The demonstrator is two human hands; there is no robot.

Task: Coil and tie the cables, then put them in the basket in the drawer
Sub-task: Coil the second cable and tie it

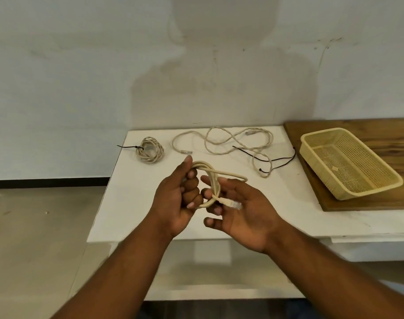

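My left hand [176,199] grips a beige cable [210,171] that is wound into a few loops above the white table [132,199]. My right hand [240,208] has its fingers spread and hooked through the loops, and the cable's clear plug [233,204] lies across its fingers. At the table's far left lies a coiled beige cable [150,150] bound with a black tie. A short loose cable [180,143] and a long tangled beige cable [240,140] lie at the back. The yellow mesh basket [348,163] stands empty at the right.
Black ties [281,160] lie across the tangled cable near the basket. The basket rests on a brown wooden board [380,134] at the table's right. A pale wall rises behind the table, and grey floor lies to the left.
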